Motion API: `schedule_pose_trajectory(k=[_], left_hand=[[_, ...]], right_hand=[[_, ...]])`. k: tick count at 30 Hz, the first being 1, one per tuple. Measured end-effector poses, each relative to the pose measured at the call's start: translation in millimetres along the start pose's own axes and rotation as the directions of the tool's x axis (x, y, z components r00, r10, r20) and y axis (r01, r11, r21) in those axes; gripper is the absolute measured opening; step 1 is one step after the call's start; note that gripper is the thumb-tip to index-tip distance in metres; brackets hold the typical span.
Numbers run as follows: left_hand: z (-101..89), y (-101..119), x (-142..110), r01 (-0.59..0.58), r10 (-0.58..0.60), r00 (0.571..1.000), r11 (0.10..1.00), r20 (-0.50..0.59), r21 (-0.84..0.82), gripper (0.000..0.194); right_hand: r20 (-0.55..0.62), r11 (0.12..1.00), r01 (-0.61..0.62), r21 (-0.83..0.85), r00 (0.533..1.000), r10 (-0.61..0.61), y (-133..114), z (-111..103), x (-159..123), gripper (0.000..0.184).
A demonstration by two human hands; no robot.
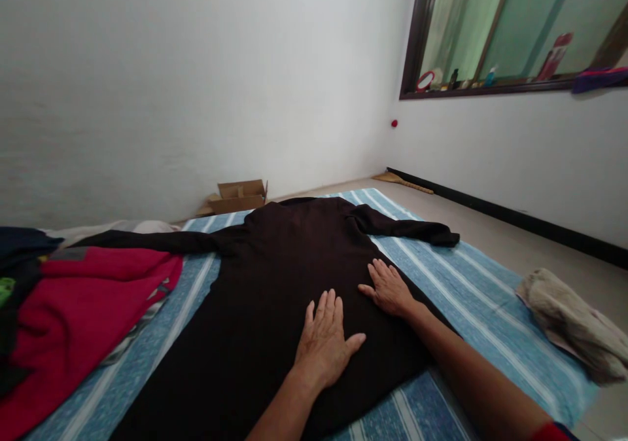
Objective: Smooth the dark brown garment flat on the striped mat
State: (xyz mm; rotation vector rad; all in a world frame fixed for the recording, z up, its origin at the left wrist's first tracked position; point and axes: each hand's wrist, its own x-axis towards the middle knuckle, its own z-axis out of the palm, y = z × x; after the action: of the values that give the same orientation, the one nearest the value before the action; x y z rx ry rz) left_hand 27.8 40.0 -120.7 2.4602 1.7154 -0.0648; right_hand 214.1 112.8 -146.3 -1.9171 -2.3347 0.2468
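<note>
A black long-sleeved garment, long like a dress, lies spread out with its sleeves stretched to both sides. Flat on its lower middle rests my left hand, fingers straight and thumb apart. My right hand lies a little farther up near the garment's right edge, its fingers extended and palm down. Neither hand grips anything. Beneath the garment is a blue sheet with white stripes. The garment's left sleeve end reaches over a pile of clothes, and its near hem runs partly out of view behind my left forearm.
Red clothing and dark clothes are heaped at the left. A folded beige-grey cloth sits at the right edge. Beyond the sheet are an open cardboard box and a broom by the wall. A window is upper right.
</note>
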Motion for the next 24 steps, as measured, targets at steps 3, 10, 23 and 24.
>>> schedule_pose_trajectory(k=[3, 10, 23, 24], left_hand=[[1.0, -1.1, -0.1, -0.005, 0.005, 1.000, 1.000, -0.006, -0.009, 0.078], [1.2, -0.6, -1.3, 0.007, -0.007, 1.000, 1.000, 0.005, -0.018, 0.078], [14.4, -2.8, -4.1, -0.016, 0.014, 0.999, 0.997, -0.034, -0.069, 0.085], [14.2, -2.5, -4.3, -0.018, 0.016, 0.999, 0.997, -0.033, -0.069, 0.085]], right_hand=[[-0.032, 0.998, -0.065, -0.028, 0.997, 0.064, 19.1, 4.5, -3.9, 0.078], [-0.063, 0.980, -0.197, -0.034, 0.979, 0.194, 14.0, -4.0, 1.0, 0.075], [-0.041, 0.999, -0.027, -0.040, 0.999, 0.026, 9.5, 14.5, 35.6, 0.074], [-0.045, 0.999, -0.028, -0.044, 0.999, 0.026, 11.0, 15.9, 35.6, 0.073]])
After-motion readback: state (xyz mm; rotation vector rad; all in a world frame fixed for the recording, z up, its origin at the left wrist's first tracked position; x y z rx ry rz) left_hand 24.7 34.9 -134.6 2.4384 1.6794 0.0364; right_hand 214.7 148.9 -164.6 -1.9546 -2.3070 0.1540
